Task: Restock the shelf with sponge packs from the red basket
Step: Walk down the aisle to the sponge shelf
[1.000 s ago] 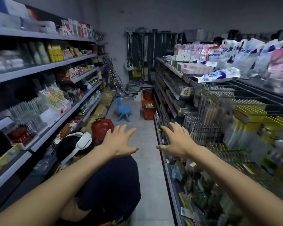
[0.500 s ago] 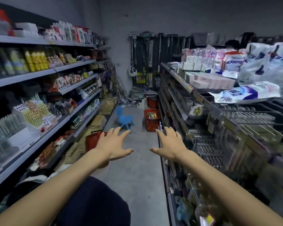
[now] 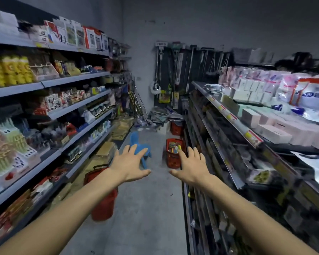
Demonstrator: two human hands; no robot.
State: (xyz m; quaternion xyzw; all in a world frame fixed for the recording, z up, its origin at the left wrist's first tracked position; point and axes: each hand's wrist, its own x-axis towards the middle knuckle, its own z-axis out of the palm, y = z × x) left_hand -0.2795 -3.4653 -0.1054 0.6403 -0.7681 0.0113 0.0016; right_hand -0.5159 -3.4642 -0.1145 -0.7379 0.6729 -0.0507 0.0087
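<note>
Narrow shop aisle, grey concrete floor (image 3: 145,208), stocked shelving (image 3: 77,105) close on both sides. Both the left hand (image 3: 129,165) and right hand (image 3: 191,169) stretch forward side by side, fingers spread, holding nothing. On the floor just beyond the right hand stands the red basket (image 3: 171,161), beside the right-hand shelf (image 3: 226,115), colourful sponge packs (image 3: 174,146) inside. Beyond the left hand, a blue chair (image 3: 136,140); under the left forearm, a second basket (image 3: 103,203).

Dim aisle, we see motion blur on side shelves (image 3: 75,109), glare on plastic packs (image 3: 309,96), wide-angle edge bending.
</note>
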